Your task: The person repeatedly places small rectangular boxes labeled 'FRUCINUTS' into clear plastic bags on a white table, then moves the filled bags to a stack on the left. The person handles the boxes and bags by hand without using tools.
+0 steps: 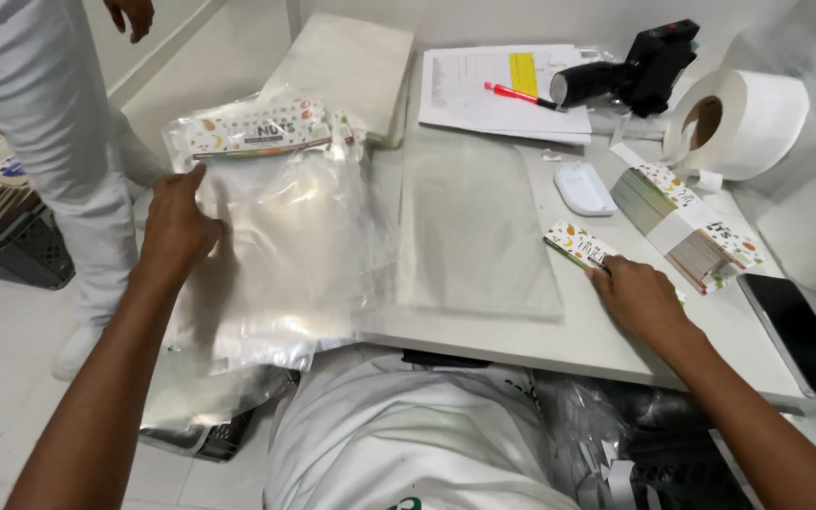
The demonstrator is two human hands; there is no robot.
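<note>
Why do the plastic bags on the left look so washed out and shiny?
In the head view, overhead light glares off the clear plastic bags under the left hand, whitening them; the label roll at the far right looks hazy behind a film; the right hand on the printed card is sharp; edges bend slightly from the wide lens.

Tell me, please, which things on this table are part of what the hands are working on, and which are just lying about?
In hand:
left hand on the clear bags
right hand on a printed card
card stack

Lying about:
label roll
black handheld device
red pen
papers
phone
small white dish
</note>
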